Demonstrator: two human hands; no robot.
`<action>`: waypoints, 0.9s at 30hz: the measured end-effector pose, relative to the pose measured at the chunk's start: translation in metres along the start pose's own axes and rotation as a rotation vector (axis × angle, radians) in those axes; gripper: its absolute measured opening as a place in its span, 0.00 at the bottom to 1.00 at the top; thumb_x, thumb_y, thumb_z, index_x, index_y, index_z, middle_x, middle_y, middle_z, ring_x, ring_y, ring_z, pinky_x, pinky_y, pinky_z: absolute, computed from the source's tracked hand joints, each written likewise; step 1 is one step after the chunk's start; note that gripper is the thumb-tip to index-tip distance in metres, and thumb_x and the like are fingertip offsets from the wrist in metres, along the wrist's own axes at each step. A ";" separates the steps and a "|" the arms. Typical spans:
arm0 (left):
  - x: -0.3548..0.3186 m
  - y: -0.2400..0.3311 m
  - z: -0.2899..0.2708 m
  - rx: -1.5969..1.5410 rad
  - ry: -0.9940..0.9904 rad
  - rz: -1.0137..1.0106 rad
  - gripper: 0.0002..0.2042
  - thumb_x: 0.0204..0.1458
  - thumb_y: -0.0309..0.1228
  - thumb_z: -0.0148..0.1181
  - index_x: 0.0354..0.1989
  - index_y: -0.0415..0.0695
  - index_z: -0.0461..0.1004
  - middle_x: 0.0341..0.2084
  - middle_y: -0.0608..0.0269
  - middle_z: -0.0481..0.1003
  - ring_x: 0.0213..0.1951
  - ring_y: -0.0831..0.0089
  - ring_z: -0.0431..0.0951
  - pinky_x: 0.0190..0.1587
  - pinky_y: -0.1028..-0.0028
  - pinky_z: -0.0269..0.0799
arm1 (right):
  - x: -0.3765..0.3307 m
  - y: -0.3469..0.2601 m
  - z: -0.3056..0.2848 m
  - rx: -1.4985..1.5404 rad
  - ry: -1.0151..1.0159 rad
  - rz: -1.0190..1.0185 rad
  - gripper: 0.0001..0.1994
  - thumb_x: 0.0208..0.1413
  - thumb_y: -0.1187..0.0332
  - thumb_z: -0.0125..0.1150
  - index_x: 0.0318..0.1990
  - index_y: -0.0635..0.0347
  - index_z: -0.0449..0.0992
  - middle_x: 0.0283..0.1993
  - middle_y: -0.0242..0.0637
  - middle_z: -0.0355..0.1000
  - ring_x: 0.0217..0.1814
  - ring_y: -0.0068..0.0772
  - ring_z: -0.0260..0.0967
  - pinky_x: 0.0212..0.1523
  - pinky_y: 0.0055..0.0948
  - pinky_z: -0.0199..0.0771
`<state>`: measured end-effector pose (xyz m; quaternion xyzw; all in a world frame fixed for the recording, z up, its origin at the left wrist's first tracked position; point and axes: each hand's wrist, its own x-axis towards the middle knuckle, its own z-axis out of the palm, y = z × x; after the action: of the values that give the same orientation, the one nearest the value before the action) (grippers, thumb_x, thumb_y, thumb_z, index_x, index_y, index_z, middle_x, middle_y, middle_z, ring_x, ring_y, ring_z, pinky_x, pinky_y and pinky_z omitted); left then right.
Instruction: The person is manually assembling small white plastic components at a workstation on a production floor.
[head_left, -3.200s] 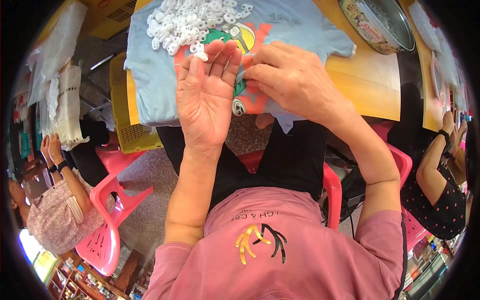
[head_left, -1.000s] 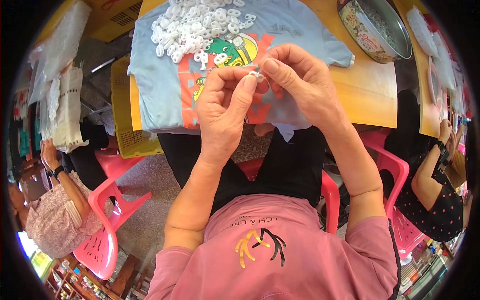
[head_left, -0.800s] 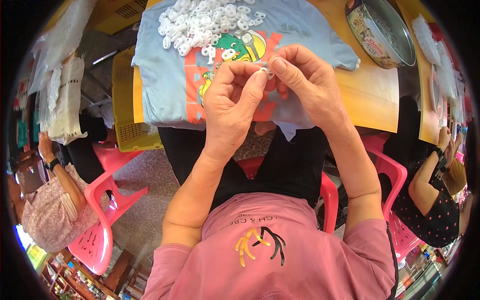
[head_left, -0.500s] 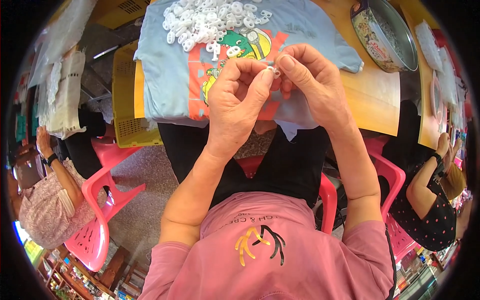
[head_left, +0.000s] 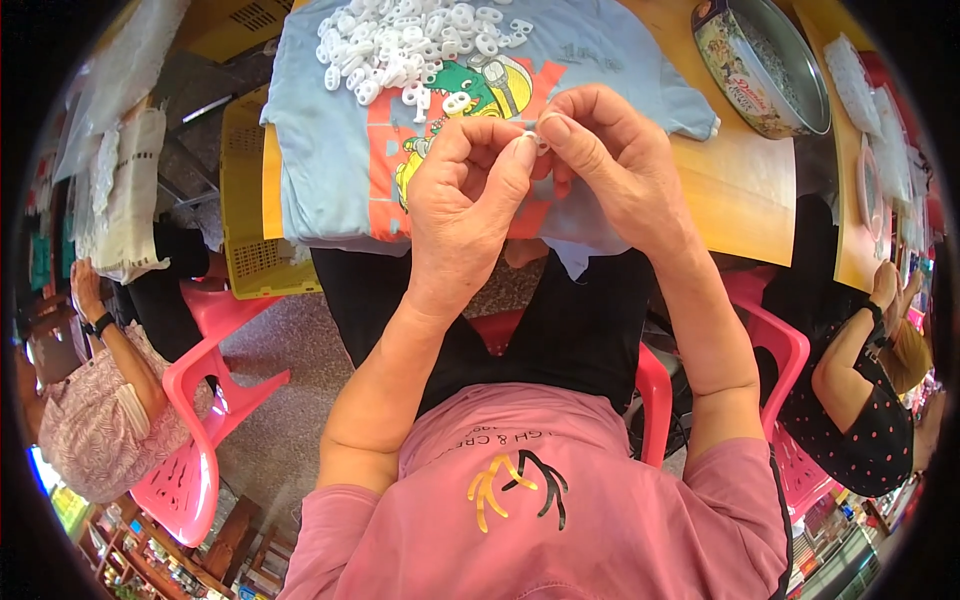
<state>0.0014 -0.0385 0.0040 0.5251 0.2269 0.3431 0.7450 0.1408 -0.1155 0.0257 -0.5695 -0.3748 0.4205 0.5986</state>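
Note:
Over the grey-blue T-shirt (head_left: 320, 165) my two hands meet, fingertips together. My left hand (head_left: 462, 200) pinches a small white plastic cord lock (head_left: 542, 144) between thumb and forefinger, most of it covered. Against its other side my right hand (head_left: 625, 165) is closed, thumb and forefinger pressed on the same piece; anything smaller in that pinch is hidden. A heap of similar white cord locks (head_left: 390, 50) with round holes lies on the shirt beyond my left hand. One loose cord lock (head_left: 456, 103) lies apart on the dinosaur print.
The shirt covers part of a wooden table (head_left: 750, 205). An oval tin (head_left: 740, 85) of small greyish pieces stands at the far right. Left of the table is a yellow plastic crate (head_left: 255, 265). People sit at both sides, near pink chairs (head_left: 190, 400).
Both hands stay together on the cord lock, with small finger shifts that cover more of it. The whole table scene has slid slightly left and up in the view.

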 end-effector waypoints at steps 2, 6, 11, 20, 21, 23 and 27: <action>-0.001 0.001 0.001 -0.005 0.020 -0.014 0.05 0.61 0.27 0.57 0.41 0.38 0.71 0.32 0.65 0.77 0.34 0.83 0.76 0.38 0.82 0.73 | 0.000 0.001 0.001 0.009 0.010 -0.041 0.10 0.63 0.65 0.59 0.42 0.65 0.72 0.32 0.28 0.71 0.32 0.16 0.67 0.33 0.18 0.70; 0.000 -0.001 0.003 0.018 0.046 0.029 0.06 0.61 0.28 0.57 0.40 0.38 0.71 0.31 0.65 0.77 0.31 0.84 0.75 0.35 0.82 0.73 | -0.002 0.006 0.006 0.030 0.042 -0.039 0.09 0.64 0.66 0.58 0.41 0.64 0.72 0.34 0.27 0.71 0.31 0.16 0.65 0.35 0.17 0.68; -0.001 -0.001 0.003 0.012 0.065 0.008 0.06 0.61 0.27 0.57 0.40 0.38 0.71 0.30 0.65 0.77 0.31 0.84 0.76 0.34 0.82 0.73 | -0.001 0.009 0.008 -0.003 0.060 -0.080 0.08 0.64 0.68 0.58 0.42 0.64 0.72 0.35 0.27 0.71 0.35 0.16 0.67 0.35 0.18 0.69; -0.001 -0.003 0.003 -0.058 0.092 0.014 0.06 0.61 0.28 0.57 0.39 0.38 0.71 0.31 0.62 0.78 0.32 0.81 0.78 0.35 0.81 0.75 | -0.001 0.010 0.013 0.026 0.080 -0.032 0.07 0.64 0.68 0.58 0.42 0.63 0.72 0.36 0.28 0.72 0.35 0.15 0.67 0.37 0.17 0.70; 0.001 -0.005 0.001 -0.093 0.086 0.002 0.06 0.61 0.28 0.58 0.39 0.38 0.71 0.31 0.62 0.78 0.32 0.81 0.78 0.35 0.81 0.75 | 0.000 0.008 0.012 0.024 0.082 -0.034 0.07 0.64 0.68 0.58 0.42 0.63 0.72 0.36 0.28 0.72 0.35 0.15 0.67 0.37 0.17 0.70; 0.004 -0.005 0.000 -0.102 0.071 -0.002 0.06 0.61 0.28 0.58 0.40 0.38 0.71 0.31 0.62 0.78 0.32 0.81 0.78 0.36 0.81 0.75 | 0.001 0.006 0.011 0.035 0.074 -0.024 0.08 0.64 0.68 0.58 0.43 0.64 0.74 0.37 0.28 0.73 0.35 0.15 0.67 0.38 0.17 0.70; 0.004 -0.005 -0.003 -0.117 0.044 -0.001 0.06 0.61 0.28 0.57 0.40 0.38 0.71 0.31 0.63 0.78 0.32 0.81 0.77 0.36 0.81 0.74 | -0.001 0.001 0.002 0.102 0.028 0.037 0.10 0.64 0.67 0.58 0.45 0.65 0.75 0.37 0.29 0.73 0.35 0.15 0.67 0.38 0.17 0.70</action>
<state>0.0038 -0.0344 -0.0020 0.4730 0.2231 0.3671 0.7693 0.1382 -0.1157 0.0252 -0.5509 -0.3341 0.4419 0.6241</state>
